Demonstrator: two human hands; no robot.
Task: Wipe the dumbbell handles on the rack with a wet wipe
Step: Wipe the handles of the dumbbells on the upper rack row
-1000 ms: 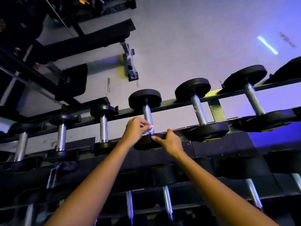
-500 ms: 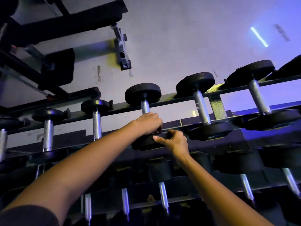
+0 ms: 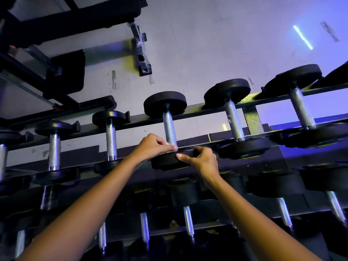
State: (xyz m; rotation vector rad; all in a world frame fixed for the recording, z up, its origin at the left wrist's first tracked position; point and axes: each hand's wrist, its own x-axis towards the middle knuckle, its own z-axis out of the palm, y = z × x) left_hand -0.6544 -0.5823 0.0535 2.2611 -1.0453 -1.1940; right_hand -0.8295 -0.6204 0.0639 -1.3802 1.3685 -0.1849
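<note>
My left hand (image 3: pixel 153 146) is curled at the bottom of the knurled handle (image 3: pixel 169 129) of the middle dumbbell on the top tier, fingers closed around the steel right where it meets the near weight head (image 3: pixel 169 161). A small pale edge shows at my fingertips, which I take to be the wet wipe (image 3: pixel 172 144); most of it is hidden under my fingers, so I can't say how it is folded. I keep it pinched against the metal so the damp cloth presses into the knurling instead of sliding over it.

My right hand (image 3: pixel 202 160) is clamped on the rim of that near head, thumb stretched along its front edge and fingers hooked over the top. I judge this grip is there to stop the dumbbell rolling in its cradle while the other hand rubs.

The dumbbell lies across the two rails of the rack (image 3: pixel 250 119), far head resting on the back rail, so the handle spans open air and can be reached all round. Its neighbours, the dumbbell to the left (image 3: pixel 111 136) and the dumbbell to the right (image 3: pixel 233 123), sit the same way, their handles bare. The upper stretch of my handle is uncovered, so the wipe likely needs to travel up it next.
</note>
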